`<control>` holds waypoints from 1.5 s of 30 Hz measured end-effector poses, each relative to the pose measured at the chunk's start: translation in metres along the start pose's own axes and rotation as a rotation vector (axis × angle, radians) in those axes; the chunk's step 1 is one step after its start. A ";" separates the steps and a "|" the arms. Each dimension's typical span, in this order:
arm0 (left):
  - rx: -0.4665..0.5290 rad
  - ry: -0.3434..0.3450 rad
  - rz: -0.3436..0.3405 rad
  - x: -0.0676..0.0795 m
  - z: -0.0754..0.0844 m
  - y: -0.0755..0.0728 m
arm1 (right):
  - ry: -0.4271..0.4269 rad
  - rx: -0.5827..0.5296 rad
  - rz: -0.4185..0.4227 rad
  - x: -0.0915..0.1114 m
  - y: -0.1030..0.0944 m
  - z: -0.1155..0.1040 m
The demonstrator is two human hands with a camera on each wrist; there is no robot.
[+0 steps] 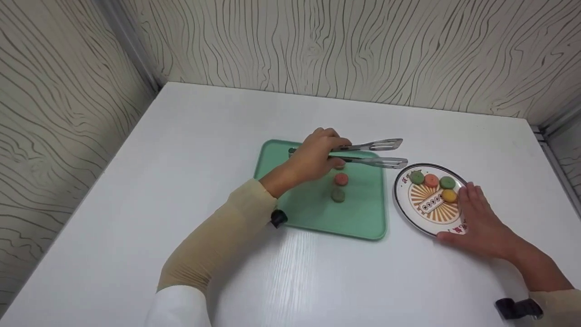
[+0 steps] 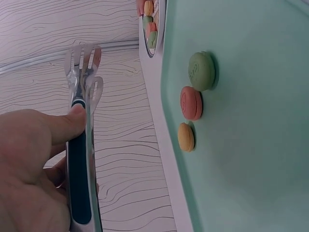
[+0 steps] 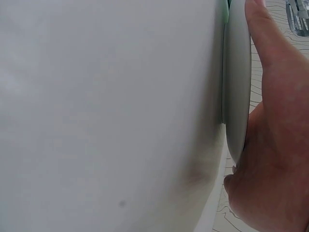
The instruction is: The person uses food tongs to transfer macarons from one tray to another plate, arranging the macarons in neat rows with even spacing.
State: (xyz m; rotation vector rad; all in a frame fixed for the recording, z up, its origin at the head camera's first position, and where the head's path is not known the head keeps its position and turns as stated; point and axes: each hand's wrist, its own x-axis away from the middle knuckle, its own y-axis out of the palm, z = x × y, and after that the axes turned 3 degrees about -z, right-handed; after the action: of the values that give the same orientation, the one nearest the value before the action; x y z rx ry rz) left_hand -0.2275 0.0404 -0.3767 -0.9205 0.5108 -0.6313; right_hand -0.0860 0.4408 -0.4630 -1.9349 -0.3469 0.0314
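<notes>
My left hand point(image 1: 313, 154) holds a pair of metal tongs point(image 2: 82, 159) with dark grip panels, above the far part of the green tray point(image 1: 317, 218). The tongs' slotted tips point right, spread apart with nothing between them. Three macarons stand in a row on the tray: green point(image 2: 202, 71), red point(image 2: 191, 103) and yellow point(image 2: 186, 137). My right hand point(image 1: 488, 229) holds the near right edge of a round patterned plate point(image 1: 404, 206), thumb at the near rim and fingers along the right side. Several macarons lie on it: two green, one red point(image 1: 431, 180) and one yellow point(image 1: 449, 195).
Both tray and plate rest on a white table point(image 1: 136, 195), the plate just right of the tray. Wood-patterned panels point(image 1: 317, 50) rise behind the table and at its sides. Black wrist straps point(image 1: 517, 309) show at the sleeves.
</notes>
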 end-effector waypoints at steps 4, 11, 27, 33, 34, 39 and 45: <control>0.000 -0.007 0.016 0.002 -0.005 -0.002 | 0.017 -0.011 -0.013 0.001 0.000 -0.001; 0.011 0.003 0.031 0.007 -0.015 -0.005 | 0.007 -0.016 -0.012 0.001 -0.001 -0.001; 0.037 -0.059 0.040 0.023 -0.035 -0.005 | 0.035 -0.027 -0.036 0.001 -0.002 -0.002; 0.063 -0.098 0.052 0.028 -0.044 -0.003 | 0.038 -0.032 -0.038 0.000 -0.003 -0.002; 0.066 -0.100 0.052 0.029 -0.045 -0.002 | 0.040 -0.034 -0.041 0.000 -0.003 -0.002; 0.065 -0.095 0.063 0.032 -0.053 -0.001 | 0.044 -0.037 -0.042 0.001 -0.003 -0.002; 0.073 -0.097 0.067 0.036 -0.062 0.001 | 0.025 -0.035 -0.034 0.001 -0.003 -0.002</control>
State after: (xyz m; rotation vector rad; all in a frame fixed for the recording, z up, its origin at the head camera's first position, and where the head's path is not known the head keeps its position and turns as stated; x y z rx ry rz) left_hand -0.2416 -0.0188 -0.4140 -0.8573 0.4280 -0.5383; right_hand -0.0852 0.4401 -0.4588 -1.9621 -0.3656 -0.0215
